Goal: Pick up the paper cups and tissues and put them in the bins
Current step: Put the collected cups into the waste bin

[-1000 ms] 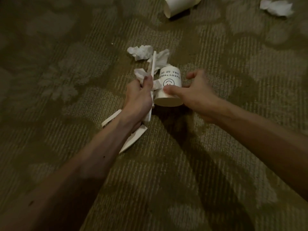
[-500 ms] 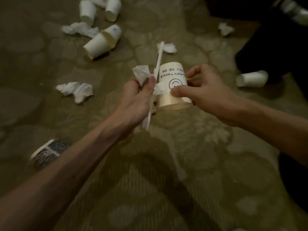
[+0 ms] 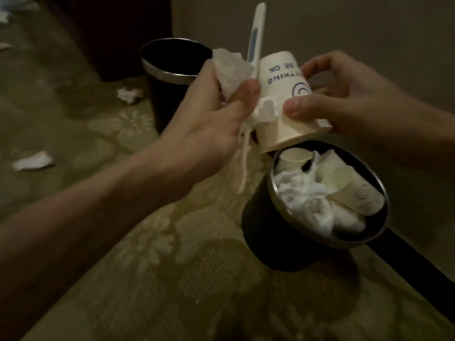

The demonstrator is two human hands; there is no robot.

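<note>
so, done: near bin [image 3: 327, 238] almost full of cups and tissues.
hands: left hand [image 3: 209, 124] grips tissue [image 3: 231, 70] and toothbrush [image 3: 256, 35]; right hand [image 3: 344, 94] grips printed cup [image 3: 283, 94] over it.
left: tissues on carpet [image 3: 33, 160]; far bin [image 3: 170, 70].

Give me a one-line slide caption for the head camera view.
Both hands carry a paper cup, tissue and toothbrush above a nearly full bin; a second bin stands behind.

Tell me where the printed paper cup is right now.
In the head view, the printed paper cup sits upper centre, upside down, held by the right hand, beside the left hand, just above the full bin.
</note>
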